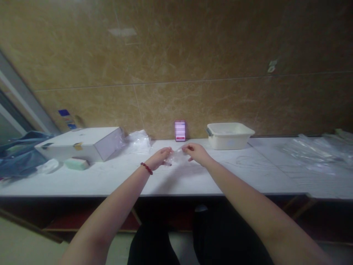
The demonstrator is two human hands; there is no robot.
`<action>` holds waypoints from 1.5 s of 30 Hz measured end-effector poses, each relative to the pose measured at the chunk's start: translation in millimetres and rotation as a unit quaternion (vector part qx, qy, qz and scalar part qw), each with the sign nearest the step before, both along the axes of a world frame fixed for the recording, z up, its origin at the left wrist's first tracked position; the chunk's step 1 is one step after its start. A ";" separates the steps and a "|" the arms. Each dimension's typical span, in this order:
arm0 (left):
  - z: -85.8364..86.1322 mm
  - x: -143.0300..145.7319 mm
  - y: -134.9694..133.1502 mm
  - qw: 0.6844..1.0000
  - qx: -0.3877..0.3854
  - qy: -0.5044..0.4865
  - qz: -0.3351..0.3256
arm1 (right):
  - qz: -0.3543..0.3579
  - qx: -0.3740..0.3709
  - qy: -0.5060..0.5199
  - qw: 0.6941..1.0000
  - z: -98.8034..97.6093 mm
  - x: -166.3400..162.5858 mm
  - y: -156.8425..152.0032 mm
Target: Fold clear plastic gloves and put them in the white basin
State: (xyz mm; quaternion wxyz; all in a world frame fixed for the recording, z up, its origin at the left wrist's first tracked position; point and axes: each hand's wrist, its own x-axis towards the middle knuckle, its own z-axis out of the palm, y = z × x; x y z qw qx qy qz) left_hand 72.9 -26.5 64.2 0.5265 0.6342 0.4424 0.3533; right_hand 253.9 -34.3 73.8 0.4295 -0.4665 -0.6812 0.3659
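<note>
Above the middle of the white tabletop, a small clear plastic bag is stretched between both hands. My left hand, with a red bead bracelet at its wrist, is closed on the bag's left side. The fingers of my right hand pinch its upper right part. Whether anything lies inside the bag is too blurred to tell. Behind the hands a phone with a lit screen stands upright against the wall.
A cream plastic basin stands to the right at the back. Clear plastic bags lie spread at the far right, and more crumpled plastic lies left of the phone. A white box, a pale green sponge and blue fabric occupy the left.
</note>
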 end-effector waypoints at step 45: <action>1.9 -26.3 4.6 0.987 0.027 0.157 -0.025 | -0.037 -0.109 0.106 0.988 16.3 15.0 5.7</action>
